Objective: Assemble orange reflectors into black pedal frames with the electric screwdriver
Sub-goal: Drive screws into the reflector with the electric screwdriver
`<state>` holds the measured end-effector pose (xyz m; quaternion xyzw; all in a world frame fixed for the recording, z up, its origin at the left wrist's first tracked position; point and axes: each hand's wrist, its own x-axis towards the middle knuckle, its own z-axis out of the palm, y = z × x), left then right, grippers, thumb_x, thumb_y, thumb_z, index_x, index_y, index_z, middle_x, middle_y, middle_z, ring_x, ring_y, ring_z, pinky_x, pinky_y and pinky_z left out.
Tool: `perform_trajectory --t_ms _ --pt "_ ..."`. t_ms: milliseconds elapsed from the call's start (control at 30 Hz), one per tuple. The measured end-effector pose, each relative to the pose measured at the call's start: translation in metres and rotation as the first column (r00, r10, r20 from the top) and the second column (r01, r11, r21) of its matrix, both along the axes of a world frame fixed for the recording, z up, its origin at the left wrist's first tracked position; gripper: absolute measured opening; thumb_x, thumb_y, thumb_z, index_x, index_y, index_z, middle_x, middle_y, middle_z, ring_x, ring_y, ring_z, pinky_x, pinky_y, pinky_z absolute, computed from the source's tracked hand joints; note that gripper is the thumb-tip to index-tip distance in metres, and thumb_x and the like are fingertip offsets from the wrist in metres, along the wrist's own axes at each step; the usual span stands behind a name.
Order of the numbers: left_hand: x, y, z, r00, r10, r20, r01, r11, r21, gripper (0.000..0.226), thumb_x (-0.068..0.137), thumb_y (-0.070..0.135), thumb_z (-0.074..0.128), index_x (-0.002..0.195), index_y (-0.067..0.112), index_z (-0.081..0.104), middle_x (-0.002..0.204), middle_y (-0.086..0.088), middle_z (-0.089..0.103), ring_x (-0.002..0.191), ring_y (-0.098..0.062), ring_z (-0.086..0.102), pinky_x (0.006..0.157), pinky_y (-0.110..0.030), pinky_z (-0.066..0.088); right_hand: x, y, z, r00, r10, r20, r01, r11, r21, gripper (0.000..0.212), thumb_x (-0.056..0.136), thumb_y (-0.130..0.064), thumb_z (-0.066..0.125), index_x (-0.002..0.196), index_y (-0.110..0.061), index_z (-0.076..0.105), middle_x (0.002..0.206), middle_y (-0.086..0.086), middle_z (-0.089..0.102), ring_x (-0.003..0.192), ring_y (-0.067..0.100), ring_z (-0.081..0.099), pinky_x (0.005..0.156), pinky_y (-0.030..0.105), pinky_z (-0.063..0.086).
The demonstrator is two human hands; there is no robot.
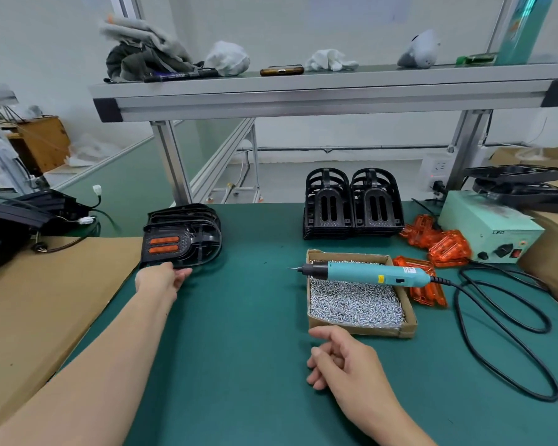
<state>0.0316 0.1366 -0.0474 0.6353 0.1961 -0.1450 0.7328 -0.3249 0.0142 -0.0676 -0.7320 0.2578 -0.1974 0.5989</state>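
1. Left arm: bare, stretched forward; left hand (161, 280) back-up, fingers gripping the near edge of a black pedal frame (187, 239).
2. Right arm: bare, angled inward; right hand (342, 358) low, fingers loosely curled, holding nothing.

What I log from my screen: table mat (239, 349), green, matt, smooth; pedal frames (351, 204), black plastic, slight sheen; assembled pedal frame (203, 230), same plastic; reflectors (445, 246), orange translucent plastic, glossy, ribbed; electric screwdriver (368, 273), teal plastic body, satin; screws (351, 304), bright metal; tray (409, 317), raw brown cardboard; shelf (303, 99), brushed aluminium; rags (142, 56), soft cloth
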Motion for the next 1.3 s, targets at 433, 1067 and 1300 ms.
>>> perform_trajectory --t_ms 433,1067,1300 --pt "0.034 0.011 -0.01 0.958 -0.288 0.01 0.247 0.84 0.483 0.032 0.106 0.02 0.041 0.106 -0.006 0.059 0.078 -0.018 0.072 0.047 -0.022 0.057 0.042 -0.024 0.038 0.003 0.001 0.001 1.0 0.002 -0.003 -0.002 1.0 0.007 0.026 0.098 0.0 0.056 0.113 -0.019 0.064 0.08 0.015 0.069 0.059 0.015 0.069 0.059 0.022 0.054" --pt "-0.047 -0.021 -0.012 0.652 -0.724 0.225 0.445 0.605 0.66 0.037 0.098 0.019 0.049 0.133 0.023 0.06 0.049 -0.003 0.062 0.034 -0.013 0.045 0.035 -0.018 0.033 0.004 0.001 0.0 0.999 -0.003 -0.033 0.002 1.0 -0.013 0.03 0.098 0.0 0.054 0.115 -0.022 0.063 0.079 0.009 0.069 0.061 0.015 0.07 0.061 0.023 0.056" --pt "-0.043 -0.024 -0.019 0.72 -0.648 0.249 0.378 0.667 0.642 0.041 0.096 0.018 0.05 0.136 0.018 0.057 0.05 -0.002 0.065 0.036 -0.012 0.048 0.041 -0.021 0.037 0.004 0.001 0.002 0.999 0.003 -0.04 -0.003 1.0 -0.006 0.03 0.098 -0.001 0.054 0.118 -0.021 0.063 0.079 0.007 0.069 0.062 0.014 0.07 0.061 0.022 0.055"
